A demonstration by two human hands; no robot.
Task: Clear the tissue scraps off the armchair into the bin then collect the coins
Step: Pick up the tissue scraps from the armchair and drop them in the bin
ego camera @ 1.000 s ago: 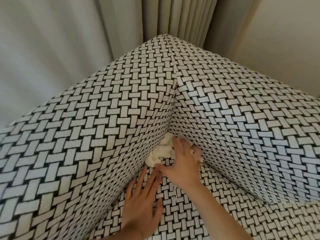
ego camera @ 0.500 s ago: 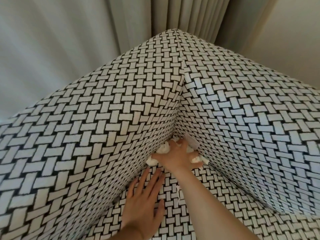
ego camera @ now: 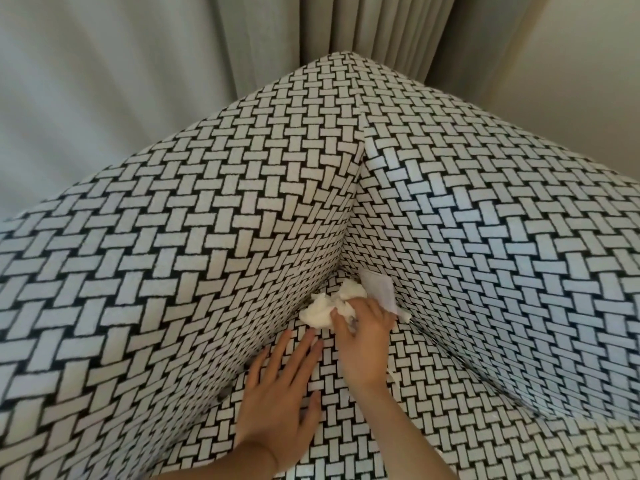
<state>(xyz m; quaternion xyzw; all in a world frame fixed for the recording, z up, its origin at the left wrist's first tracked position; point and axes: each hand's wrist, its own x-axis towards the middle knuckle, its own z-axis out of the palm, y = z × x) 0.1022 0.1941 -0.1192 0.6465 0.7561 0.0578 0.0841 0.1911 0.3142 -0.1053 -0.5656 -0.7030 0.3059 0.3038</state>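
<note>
Head view, looking down into the back corner of the armchair (ego camera: 207, 237), covered in a black-and-white woven pattern. Shows crumpled white tissue scraps (ego camera: 320, 310) bunched on the seat right in that corner, touching the left inner wall. Grips the near edge of the wad with the right hand (ego camera: 363, 329), fingers curled over it, forearm reaching in from the lower edge. Shows a flat scrap (ego camera: 379, 289) just beyond the knuckles, leaning on the right inner wall. Rests the left hand (ego camera: 280, 400) flat on the seat, fingers straight and slightly spread, holding nothing, fingertips near the wad but apart from it. Catches a small dark speck (ego camera: 221, 398) in the seat crease beside the left hand, too small to identify. Takes in pale curtain (ego camera: 346, 26) folds behind the chair and plain wall (ego camera: 588, 64) at upper right.
</note>
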